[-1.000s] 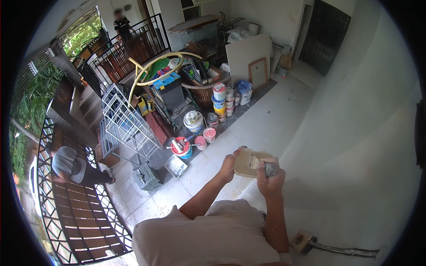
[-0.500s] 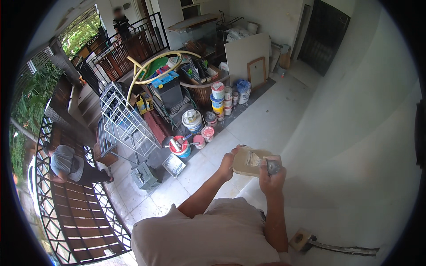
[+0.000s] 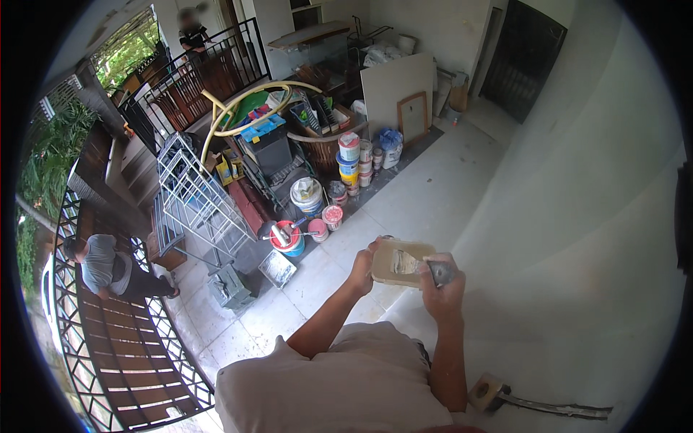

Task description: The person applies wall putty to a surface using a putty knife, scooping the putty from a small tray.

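Observation:
My left hand (image 3: 363, 268) grips the left edge of a shallow rectangular beige tub (image 3: 384, 277), held out in front of my chest. Pale, putty-like paste (image 3: 408, 264) lies in it. At the tub's right edge, my right hand (image 3: 445, 297) is closed around a putty knife (image 3: 442, 272), its grey metal part showing above the fingers. The paste and my fingers partly hide where the blade ends.
Close on my right rises a smooth pale wall (image 3: 563, 238), with an open socket box (image 3: 488, 392) low down. Paint buckets (image 3: 308, 198), a wire rack (image 3: 198, 195) and a paint tray (image 3: 277, 269) crowd the tiled floor ahead. Left, a person (image 3: 115, 268) stands by a slatted gate (image 3: 133, 350).
The tub and both hands have shifted slightly left in view, as has the room. The putty knife has turned a little and sits nearer the tub's right edge.

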A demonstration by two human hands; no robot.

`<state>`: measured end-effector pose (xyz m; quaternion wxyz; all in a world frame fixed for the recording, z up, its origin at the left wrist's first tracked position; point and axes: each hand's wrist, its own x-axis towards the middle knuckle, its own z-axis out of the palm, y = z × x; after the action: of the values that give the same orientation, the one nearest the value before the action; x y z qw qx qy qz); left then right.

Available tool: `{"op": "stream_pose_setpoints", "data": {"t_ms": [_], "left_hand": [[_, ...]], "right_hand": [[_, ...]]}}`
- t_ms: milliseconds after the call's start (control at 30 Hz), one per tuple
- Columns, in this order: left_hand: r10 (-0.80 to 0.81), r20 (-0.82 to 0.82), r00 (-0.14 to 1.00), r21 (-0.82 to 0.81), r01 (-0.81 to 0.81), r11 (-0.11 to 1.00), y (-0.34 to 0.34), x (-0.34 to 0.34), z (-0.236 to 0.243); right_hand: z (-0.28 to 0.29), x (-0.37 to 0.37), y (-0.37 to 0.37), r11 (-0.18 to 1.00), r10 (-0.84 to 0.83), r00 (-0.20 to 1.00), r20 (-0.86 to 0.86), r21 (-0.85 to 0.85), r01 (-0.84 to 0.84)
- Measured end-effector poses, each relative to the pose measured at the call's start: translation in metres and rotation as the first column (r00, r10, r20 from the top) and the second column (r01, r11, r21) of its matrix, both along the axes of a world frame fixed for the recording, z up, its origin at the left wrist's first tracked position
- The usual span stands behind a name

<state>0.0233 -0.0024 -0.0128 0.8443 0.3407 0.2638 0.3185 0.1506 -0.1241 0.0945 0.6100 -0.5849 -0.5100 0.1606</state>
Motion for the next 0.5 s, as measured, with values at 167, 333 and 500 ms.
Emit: {"op": "stream_pose_setpoints", "data": {"t_ms": [167, 333, 500], "left_hand": [[0.015, -0.050, 0.999, 0.059, -0.013, 0.998, 0.003, -0.004, -0.005], [-0.038, 0.042, 0.998, 0.092, 0.034, 0.995, 0.009, -0.010, -0.011], [0.074, -0.027, 0.997, 0.047, -0.073, 0.996, 0.006, -0.012, -0.014]], "right_hand": [[0.002, 0.001, 0.001, 0.996, -0.043, 0.995, -0.093, -0.078, 0.036], [0.005, -0.004, 0.011, 0.989, 0.058, 0.957, 0.286, -0.146, -0.016], [0.006, -0.006, 0.016, 0.996, 0.036, 0.962, 0.270, -0.089, -0.013]]}}
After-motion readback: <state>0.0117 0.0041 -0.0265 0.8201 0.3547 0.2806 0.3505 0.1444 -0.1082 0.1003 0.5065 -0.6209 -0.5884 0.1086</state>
